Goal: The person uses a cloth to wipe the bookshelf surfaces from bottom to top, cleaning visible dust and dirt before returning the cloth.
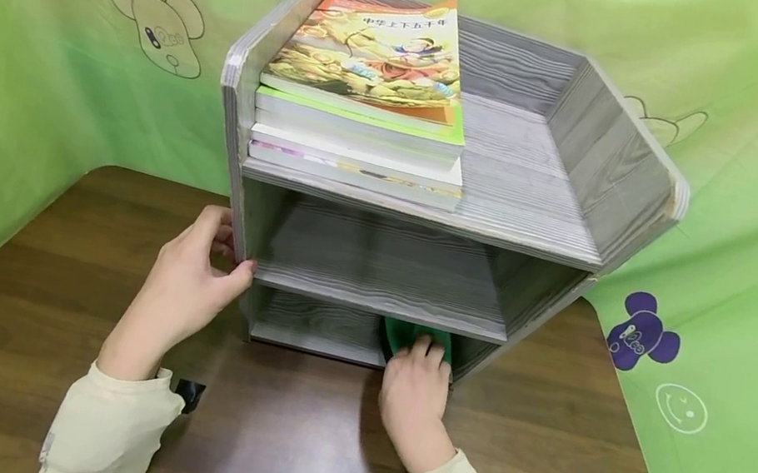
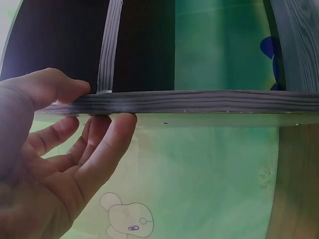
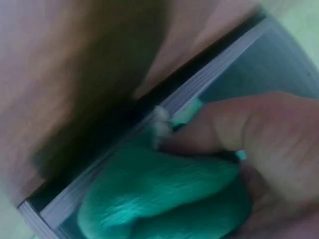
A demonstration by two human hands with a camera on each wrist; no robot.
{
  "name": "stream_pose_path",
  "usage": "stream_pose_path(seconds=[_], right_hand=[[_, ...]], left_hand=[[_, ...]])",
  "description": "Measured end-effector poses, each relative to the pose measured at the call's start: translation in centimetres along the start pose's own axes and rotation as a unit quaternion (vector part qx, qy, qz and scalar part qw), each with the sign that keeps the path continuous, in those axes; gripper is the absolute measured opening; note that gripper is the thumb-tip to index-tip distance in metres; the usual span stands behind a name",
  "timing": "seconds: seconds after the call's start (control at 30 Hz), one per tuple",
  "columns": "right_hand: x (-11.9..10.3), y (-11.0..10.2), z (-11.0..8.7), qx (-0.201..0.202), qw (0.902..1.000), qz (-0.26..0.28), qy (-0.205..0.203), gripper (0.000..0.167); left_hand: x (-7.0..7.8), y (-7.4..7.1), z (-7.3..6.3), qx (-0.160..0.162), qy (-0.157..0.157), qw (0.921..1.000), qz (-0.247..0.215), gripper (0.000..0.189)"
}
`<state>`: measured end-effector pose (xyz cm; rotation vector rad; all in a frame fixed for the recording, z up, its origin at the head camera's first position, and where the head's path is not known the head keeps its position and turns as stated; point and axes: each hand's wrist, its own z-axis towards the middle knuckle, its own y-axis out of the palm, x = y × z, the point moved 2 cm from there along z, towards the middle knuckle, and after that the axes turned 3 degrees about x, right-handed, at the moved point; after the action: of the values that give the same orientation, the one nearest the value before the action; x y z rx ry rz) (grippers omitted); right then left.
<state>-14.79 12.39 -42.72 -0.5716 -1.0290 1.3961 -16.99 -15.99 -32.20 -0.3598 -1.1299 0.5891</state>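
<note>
Green cloth [image 1: 397, 331], seen from the head, sits at five o'clock in the lowest compartment of the grey shelf unit [image 1: 513, 167]. The right hand [image 1: 417, 387] reaches in with curled fingers; knocking its knuckles on the board above looks possible in so low an opening. The books [image 1: 372, 58] stack on the top's nine o'clock side; a hard jolt could slide them.

From the left wrist, the left hand [image 2: 65, 154], at eight o'clock, pinches the side panel [image 2: 199, 102], thumb on one face and fingers on the other. Slack there might let the unit shift under wiping.

From the right wrist, blurred, the cloth bunches at six o'clock, gripped between thumb and fingers from four o'clock; loose folds could snag on the front edge. I cannot tell where the hidden fingertips press.
</note>
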Motion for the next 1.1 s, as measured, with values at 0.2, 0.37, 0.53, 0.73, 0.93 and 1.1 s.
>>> stream_pose_path(seconds=[0.2,0.37,0.53,0.73,0.93,1.1], right_hand=[[1.1,1.6,1.5,0.021,0.9996,0.019,0.000,0.020],[0.9,1.4,0.5,0.029,0.9992,0.023,-0.013,0.014],[0.5,0.3,-1.2,0.042,0.9988,0.020,-0.017,0.015],[1.3,0.4,-0.4,0.024,0.9994,0.026,-0.001,0.018],[2.2,1.3,1.3,0.019,0.9997,0.013,-0.005,0.023],[1.9,0.6,0.7,-0.026,0.9994,0.023,-0.006,0.017]], left_hand=[[0.0,0.0,0.0,0.002,0.005,0.9999,-0.012,0.039],[0.0,-0.2,0.0,0.001,0.005,0.9999,-0.014,0.042],[-0.1,-0.1,0.0,0.004,0.009,0.9999,-0.013,0.043],[-0.1,0.2,-0.3,0.007,0.013,0.9998,-0.013,0.042],[0.0,0.4,-0.2,0.018,0.025,0.9995,-0.007,0.040],[-0.2,0.2,-0.1,0.017,0.026,0.9995,0.005,0.040]])
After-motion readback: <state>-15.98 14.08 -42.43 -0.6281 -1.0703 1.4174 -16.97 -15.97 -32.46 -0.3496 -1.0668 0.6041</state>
